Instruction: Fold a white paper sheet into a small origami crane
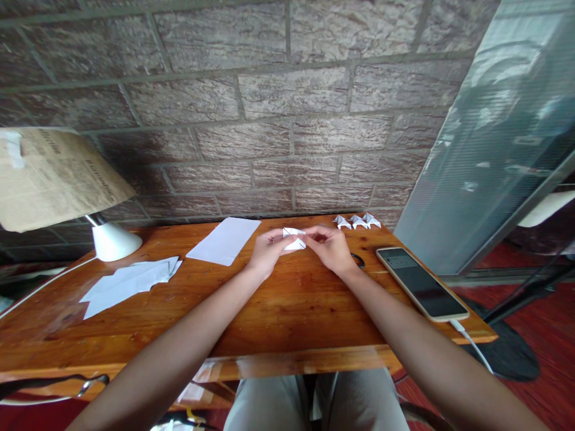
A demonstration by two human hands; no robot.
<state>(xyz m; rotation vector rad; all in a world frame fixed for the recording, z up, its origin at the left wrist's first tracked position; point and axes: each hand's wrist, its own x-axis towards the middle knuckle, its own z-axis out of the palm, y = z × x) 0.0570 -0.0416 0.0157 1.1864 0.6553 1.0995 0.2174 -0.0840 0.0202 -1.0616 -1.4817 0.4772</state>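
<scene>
A small folded white paper piece (pixel 294 239) is held just above the wooden table (pixel 278 311), pinched from both sides. My left hand (pixel 268 250) grips its left edge and my right hand (pixel 329 246) grips its right edge. Both forearms reach in from the near edge. Three finished small folded paper figures (pixel 357 221) sit in a row at the back of the table, right of my hands.
A flat white sheet (pixel 224 240) lies left of my hands, and a pile of white paper scraps (pixel 130 282) further left. A white lamp base (pixel 111 240) with a paper-covered shade stands at the back left. A phone (pixel 421 283) on a cable lies at right. Brick wall behind.
</scene>
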